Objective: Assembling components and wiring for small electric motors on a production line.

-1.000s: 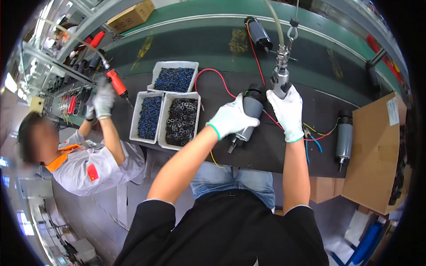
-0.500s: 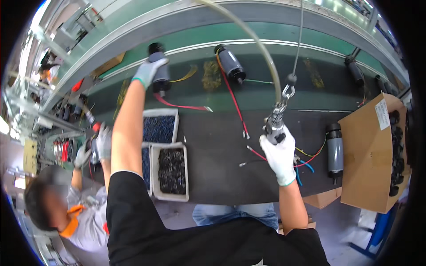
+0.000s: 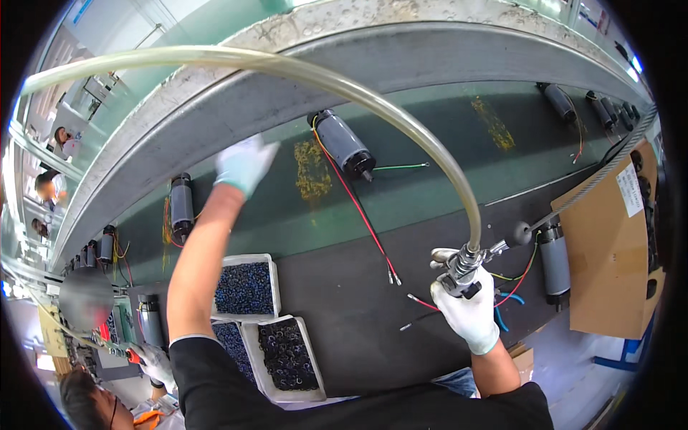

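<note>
My left hand (image 3: 244, 166), in a pale glove, is raised over the green belt (image 3: 401, 132). Its fingers are spread and slightly blurred, with nothing in them. A grey cylindrical motor (image 3: 182, 202) stands to its left on the belt. To its right lies another grey motor (image 3: 342, 145) with red, black and green wires trailing toward me. My right hand (image 3: 467, 312), white-gloved, is wrapped round a silver air tool (image 3: 462, 271). A clear hose (image 3: 430, 147) and a steel cable (image 3: 598, 179) join the tool. Red and dark wire ends stick out left of that hand.
Bins (image 3: 274, 287) of small dark parts stand on the dark mat (image 3: 365, 315). Blue-handled pliers (image 3: 510, 297) and a motor (image 3: 554, 261) lie near a cardboard box (image 3: 609, 258). A metal beam (image 3: 236, 107) crosses beyond the belt. A co-worker's gloved hand (image 3: 156, 364) is at lower left.
My left hand has let go of a motor, which now stands farther left. My right hand still grips the air tool. The view has shifted, and the cable now slants to the right.
</note>
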{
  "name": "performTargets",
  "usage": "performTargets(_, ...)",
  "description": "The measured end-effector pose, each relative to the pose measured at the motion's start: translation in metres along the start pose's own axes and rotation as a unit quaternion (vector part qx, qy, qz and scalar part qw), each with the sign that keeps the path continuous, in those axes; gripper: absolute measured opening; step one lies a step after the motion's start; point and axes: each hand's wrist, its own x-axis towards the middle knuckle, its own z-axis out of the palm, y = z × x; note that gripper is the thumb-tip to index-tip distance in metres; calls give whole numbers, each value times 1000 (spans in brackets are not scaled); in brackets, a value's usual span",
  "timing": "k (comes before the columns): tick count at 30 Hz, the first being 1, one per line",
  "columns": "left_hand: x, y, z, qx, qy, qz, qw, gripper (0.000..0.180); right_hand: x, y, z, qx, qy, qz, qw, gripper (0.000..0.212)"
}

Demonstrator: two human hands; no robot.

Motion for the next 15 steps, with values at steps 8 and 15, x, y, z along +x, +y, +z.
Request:
performTargets(8, 120, 112, 100, -76, -245, -136, 957, 134, 5, 4, 5, -44, -42, -27, 998, 36)
performTargets(15, 16, 148, -14, -345, -340, -243, 841, 150, -9, 3, -1, -47, 7, -92, 995, 30)
